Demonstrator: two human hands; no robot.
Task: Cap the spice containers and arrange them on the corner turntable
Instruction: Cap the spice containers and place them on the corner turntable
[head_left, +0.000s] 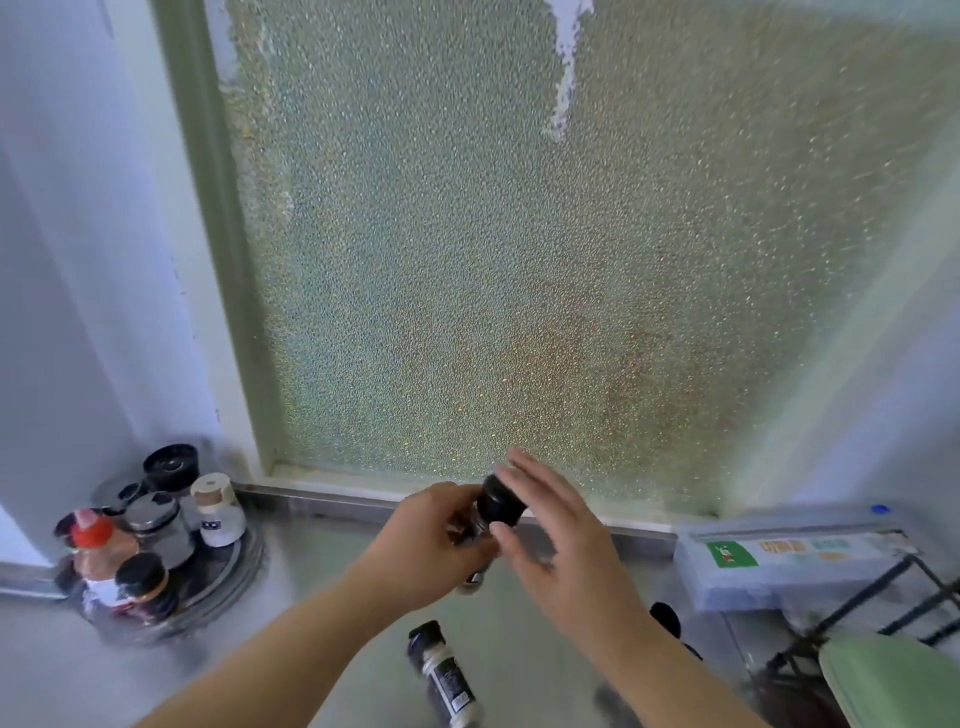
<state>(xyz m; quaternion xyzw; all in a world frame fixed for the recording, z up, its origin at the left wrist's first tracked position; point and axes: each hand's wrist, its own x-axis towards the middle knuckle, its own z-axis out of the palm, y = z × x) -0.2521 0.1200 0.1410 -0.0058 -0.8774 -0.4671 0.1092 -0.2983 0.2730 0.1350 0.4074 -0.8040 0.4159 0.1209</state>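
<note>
My left hand (431, 540) grips a small spice bottle (470, 530) by its body, tilted, above the steel counter. A black cap (501, 501) sits on its top. My right hand (550, 530) is at the cap with its fingers spread, thumb under it and fingertips over it. Another spice bottle with a black label (444, 673) lies on its side on the counter below my hands. The round metal turntable (228, 577) stands in the left corner and carries several bottles, among them a red-capped one (91, 530) and a white jar (215, 512).
A frosted window fills the wall behind the counter. At the right lie a boxed roll of wrap (789, 561), a black wire rack (883, 603) and a green item (904, 680). A dark object (667, 618) shows behind my right wrist.
</note>
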